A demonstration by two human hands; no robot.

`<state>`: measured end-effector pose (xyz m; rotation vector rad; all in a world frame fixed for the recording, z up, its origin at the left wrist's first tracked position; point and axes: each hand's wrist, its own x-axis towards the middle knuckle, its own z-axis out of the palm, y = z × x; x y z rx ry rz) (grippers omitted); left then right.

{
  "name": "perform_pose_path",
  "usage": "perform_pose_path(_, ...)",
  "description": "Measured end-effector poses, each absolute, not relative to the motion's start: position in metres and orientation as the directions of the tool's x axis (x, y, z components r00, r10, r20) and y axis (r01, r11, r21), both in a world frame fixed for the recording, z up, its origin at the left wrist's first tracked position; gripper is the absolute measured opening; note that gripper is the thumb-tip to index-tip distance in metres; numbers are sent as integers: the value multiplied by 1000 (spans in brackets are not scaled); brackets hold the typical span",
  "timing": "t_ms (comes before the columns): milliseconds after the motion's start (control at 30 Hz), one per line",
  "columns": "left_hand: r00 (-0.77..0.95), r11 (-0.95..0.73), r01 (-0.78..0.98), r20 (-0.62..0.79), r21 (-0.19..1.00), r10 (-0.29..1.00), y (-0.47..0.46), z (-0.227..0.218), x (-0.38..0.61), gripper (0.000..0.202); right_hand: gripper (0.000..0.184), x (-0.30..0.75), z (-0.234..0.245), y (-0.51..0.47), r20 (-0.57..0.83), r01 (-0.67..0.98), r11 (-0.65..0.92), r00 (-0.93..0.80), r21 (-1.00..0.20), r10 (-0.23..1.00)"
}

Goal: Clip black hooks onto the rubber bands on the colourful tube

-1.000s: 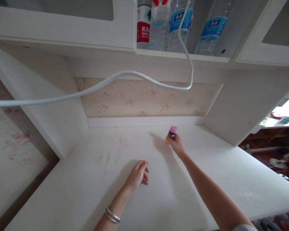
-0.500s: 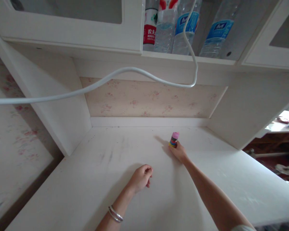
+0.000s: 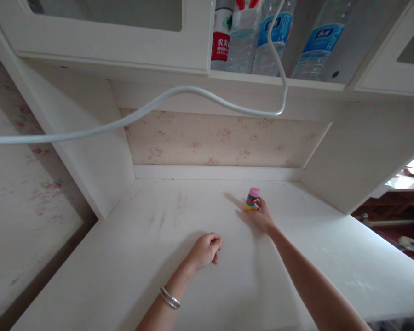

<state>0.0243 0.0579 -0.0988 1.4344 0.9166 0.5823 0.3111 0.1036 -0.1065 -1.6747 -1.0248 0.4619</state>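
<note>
On the white desktop (image 3: 193, 202) stands a small bottle-like thing (image 3: 252, 198) with a pink top, a dark middle and a yellow base. My right hand (image 3: 261, 217) is around its lower part from the right. The thumb is at its right side and the other fingers reach past its base; a small gap shows near the thumb. Closer to me, my left hand (image 3: 207, 249) rests on the desktop with its fingers curled in. Whatever those fingers hold, if anything, is hidden. A silver bangle (image 3: 170, 298) is on the left wrist.
A thick white cable (image 3: 193, 89) hangs across the view in front of the shelf. Several plastic water bottles (image 3: 272, 41) stand in the open cupboard section above. Side panels (image 3: 86, 133) bound the desk, and flowered wallpaper (image 3: 210, 138) covers its back.
The view has shifted slightly. My right hand has drawn a little to the right, and its thumb has lifted higher along the small bottle. The left hand has stayed in place.
</note>
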Motion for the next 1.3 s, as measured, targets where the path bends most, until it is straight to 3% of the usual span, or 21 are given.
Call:
perform_pose_path(67, 556, 96, 182, -183, 979, 811, 57, -98, 24, 33, 76, 309, -110, 92, 174, 336, -48, 598, -940, 783)
perform_pose_path(233, 552, 107, 183, -193, 977, 811, 57, -94, 26, 33, 42, 282, -109, 51, 147, 196, 14, 680, -980, 719)
perform_pose_path(467, 500, 114, 207, -205, 972, 841, 60, -86, 23, 22, 10, 178, -94, 40, 119, 27, 118, 417, -993, 901)
perform_pose_path(667, 467, 161, 261, -271, 952, 842, 63, -93, 15, 9, 9, 120, -111, 49, 50, 14, 48, 286, -999, 957)
perform_pose_path(1300, 489, 160, 254, -270, 954, 830, 61, -98, 17, 12, 6, 128, -108, 42, -75, -91, -66, 96, -994, 993)
